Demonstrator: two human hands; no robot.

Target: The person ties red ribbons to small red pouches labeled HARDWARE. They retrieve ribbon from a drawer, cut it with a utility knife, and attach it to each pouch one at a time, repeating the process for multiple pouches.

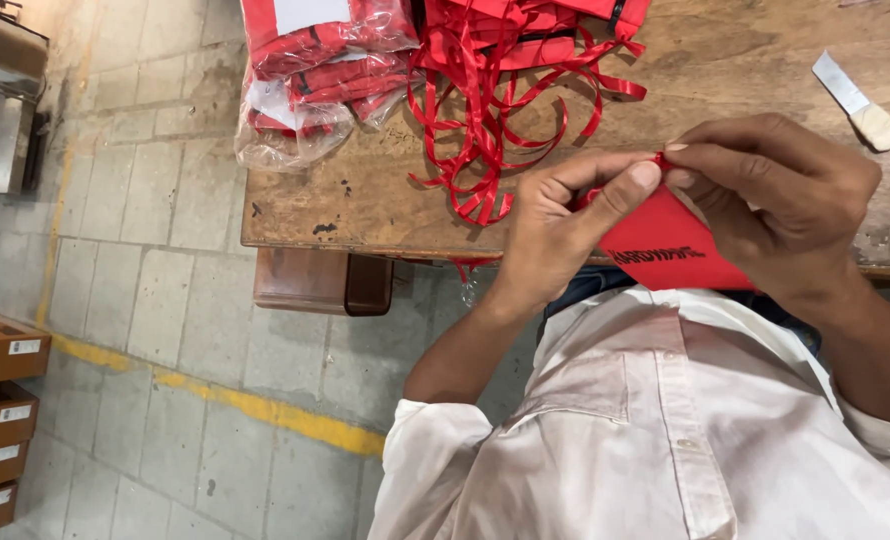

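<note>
Both hands are pinching the top corner of a red pouch (665,245) at the near edge of the counter (365,200), the left hand (555,230) and right hand (775,195) clamped together on it. That fingertip grip looks slight, so the corner could slip free. Red ribbons (485,110) and bagged pouches (315,70) are lying farther off on the worn wood, with cartons (0,420) standing on the paved floor at left.

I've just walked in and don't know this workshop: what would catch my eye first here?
Probably the red: both hands, left hand and right hand, pinch a red fabric piece at the near edge of a worn wooden table. Behind them lies a tangle of red ribbons, with clear bags of folded red items at the table's left corner. Brown cartons sit on the floor at far left.
</note>
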